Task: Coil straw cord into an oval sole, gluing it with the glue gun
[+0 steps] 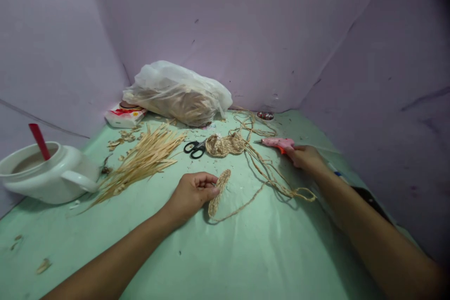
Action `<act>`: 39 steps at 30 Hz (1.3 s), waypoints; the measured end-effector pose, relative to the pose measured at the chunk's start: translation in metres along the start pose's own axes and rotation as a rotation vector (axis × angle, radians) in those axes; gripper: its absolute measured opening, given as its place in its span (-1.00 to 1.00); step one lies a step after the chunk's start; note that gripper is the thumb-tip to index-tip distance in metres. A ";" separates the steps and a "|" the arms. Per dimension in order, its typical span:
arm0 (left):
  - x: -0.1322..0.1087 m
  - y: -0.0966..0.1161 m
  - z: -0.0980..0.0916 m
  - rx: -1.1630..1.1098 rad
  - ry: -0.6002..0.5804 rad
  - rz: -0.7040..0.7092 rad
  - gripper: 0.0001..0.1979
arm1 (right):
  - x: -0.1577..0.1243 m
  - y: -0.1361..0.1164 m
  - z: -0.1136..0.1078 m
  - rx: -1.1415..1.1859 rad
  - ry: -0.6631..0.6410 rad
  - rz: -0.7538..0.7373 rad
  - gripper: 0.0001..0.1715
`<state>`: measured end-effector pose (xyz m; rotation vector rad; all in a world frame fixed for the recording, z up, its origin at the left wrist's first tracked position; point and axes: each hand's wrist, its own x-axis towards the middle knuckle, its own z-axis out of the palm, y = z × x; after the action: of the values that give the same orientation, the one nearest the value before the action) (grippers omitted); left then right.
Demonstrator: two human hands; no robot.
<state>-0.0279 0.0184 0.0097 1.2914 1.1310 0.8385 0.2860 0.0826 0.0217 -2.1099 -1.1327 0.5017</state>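
Between the thumb and fingers of my left hand (193, 197) is a small oval coil of braided straw cord (221, 193), tilted up on its edge. A loose cord tail (242, 207) runs from its lower end to the right. My right hand (305, 158) is closed around the handle of a pink glue gun (277, 143) with an orange trigger; its nozzle points left. Just left of the nozzle lies a braided straw piece (225, 145) with rounded ends. Black-handled scissors (195, 149) lie against it, their blades partly hidden.
Long braided cords (270, 173) trail across the right middle. Dry straw strips (144, 159) are heaped at left, near a white pot (66, 173) with a red handle sticking out. Behind are a stuffed plastic bag (179, 91), a small box (124, 117) and a wall (239, 33).
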 end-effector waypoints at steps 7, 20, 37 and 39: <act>-0.001 0.001 0.000 0.014 -0.056 -0.078 -0.81 | -0.088 -0.036 -0.006 -0.026 -0.044 -0.562 -0.78; 0.003 -0.006 0.000 0.272 -0.041 -0.027 -0.79 | -0.153 -0.019 0.038 -0.311 -0.578 -1.129 -0.82; 0.001 -0.005 0.000 0.403 -0.100 0.062 -0.82 | -0.143 -0.016 0.037 -0.385 -0.536 -1.136 -0.86; 0.000 -0.005 0.000 0.433 -0.101 0.092 -0.83 | -0.139 -0.014 0.034 -0.372 -0.542 -1.142 -0.86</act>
<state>-0.0286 0.0173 0.0049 1.7340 1.2197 0.6029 0.1813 -0.0147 0.0105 -1.2271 -2.6078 0.2936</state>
